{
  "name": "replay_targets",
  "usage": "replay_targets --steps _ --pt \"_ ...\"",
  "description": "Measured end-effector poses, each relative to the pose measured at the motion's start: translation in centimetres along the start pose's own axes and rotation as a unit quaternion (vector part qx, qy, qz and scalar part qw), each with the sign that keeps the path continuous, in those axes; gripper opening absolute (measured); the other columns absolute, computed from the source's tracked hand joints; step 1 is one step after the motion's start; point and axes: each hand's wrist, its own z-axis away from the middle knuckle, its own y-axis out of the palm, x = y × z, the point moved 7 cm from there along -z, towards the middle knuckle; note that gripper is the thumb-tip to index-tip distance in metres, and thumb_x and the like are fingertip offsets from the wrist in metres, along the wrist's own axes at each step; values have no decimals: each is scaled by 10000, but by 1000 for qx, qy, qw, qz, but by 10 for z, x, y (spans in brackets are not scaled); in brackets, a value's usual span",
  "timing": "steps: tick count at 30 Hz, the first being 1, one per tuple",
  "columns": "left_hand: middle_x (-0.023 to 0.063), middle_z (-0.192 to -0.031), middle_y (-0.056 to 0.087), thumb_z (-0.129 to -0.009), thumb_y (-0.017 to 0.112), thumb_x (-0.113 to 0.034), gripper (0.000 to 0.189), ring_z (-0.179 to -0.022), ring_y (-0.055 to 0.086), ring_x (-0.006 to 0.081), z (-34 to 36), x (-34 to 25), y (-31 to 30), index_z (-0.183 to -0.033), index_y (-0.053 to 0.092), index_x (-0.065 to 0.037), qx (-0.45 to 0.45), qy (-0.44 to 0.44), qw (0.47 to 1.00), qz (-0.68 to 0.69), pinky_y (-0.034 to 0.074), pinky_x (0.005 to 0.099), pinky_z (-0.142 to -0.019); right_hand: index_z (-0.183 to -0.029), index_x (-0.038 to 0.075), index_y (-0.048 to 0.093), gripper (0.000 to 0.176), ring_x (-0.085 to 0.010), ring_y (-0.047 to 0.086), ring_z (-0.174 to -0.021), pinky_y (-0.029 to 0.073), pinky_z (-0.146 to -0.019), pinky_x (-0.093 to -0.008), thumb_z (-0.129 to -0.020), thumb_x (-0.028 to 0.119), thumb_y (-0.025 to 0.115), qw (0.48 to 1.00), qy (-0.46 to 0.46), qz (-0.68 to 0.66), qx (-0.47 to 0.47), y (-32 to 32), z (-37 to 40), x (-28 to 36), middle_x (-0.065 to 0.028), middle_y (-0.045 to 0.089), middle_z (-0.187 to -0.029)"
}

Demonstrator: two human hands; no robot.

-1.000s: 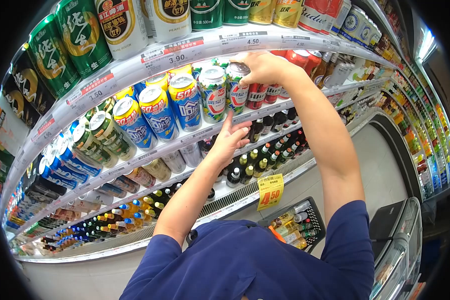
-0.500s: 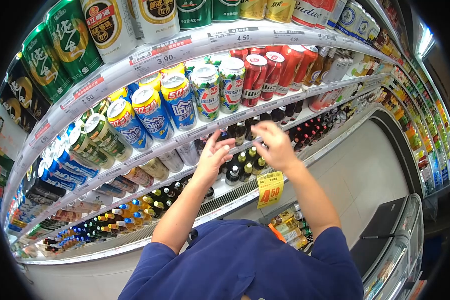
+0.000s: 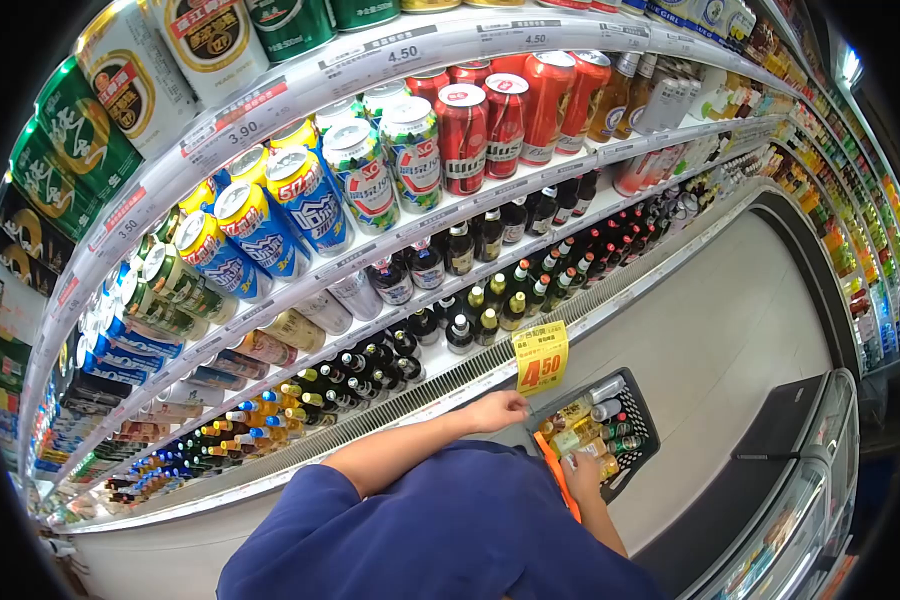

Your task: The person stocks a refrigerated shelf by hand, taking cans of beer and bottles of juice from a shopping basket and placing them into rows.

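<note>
My left hand [image 3: 500, 411] is closed, with its fingers curled in and nothing visible in them. It is just below a yellow price sign [image 3: 541, 358] marked 4.50. Lower right, my right hand [image 3: 581, 472] reaches over a dark basket [image 3: 648, 430], its fingers slightly apart beside the bottles [image 3: 592, 447] lying there. Whether the fingertips touch a bottle is unclear. An orange strip [image 3: 558, 476] runs along the basket's near side, next to my right hand. Green-capped bottles or cans [image 3: 622, 444] lie at the basket's right.
A curved shelf [image 3: 370, 255] spans the view, with yellow-and-blue cans [image 3: 308, 200], red cans [image 3: 462, 140] and rows of dark bottles [image 3: 460, 332] below. The pale floor [image 3: 710, 330] stretches to the right. A glass-sided case [image 3: 800, 500] stands lower right.
Both hands have dropped from in front of the shelf. My left hand has closed near the price sign, and my right hand has moved down to the basket. More of the basket shows.
</note>
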Motion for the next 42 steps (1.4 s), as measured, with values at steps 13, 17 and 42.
replay_targets --steps 13,17,42 --pt "190 -1321 622 -799 717 -228 648 -1248 590 366 -31 -26 177 -1401 576 -35 230 265 850 -394 467 468 -1078 -1112 10 742 438 -369 714 -921 552 -821 -472 -847 355 799 991 129 -46 -7 14 102 -59 -187 738 -972" --pt "173 -1242 655 -785 707 -225 620 -1195 619 354 -36 -2 220 -1368 603 -39 347 219 800 -438 488 470 -1031 -951 33 761 290 -387 716 -829 562 -759 -484 -830 297 772 978 207 5 -16 21 125 -79 -190 731 -858" --pt "137 -812 747 -816 697 -341 246 -787 739 328 -126 -20 273 -863 747 -105 358 235 744 -513 579 462 -730 -645 120 645 283 -318 661 -597 530 -566 -444 -734 335 807 982 151 42 -103 -12 95 -139 -90 646 -644"
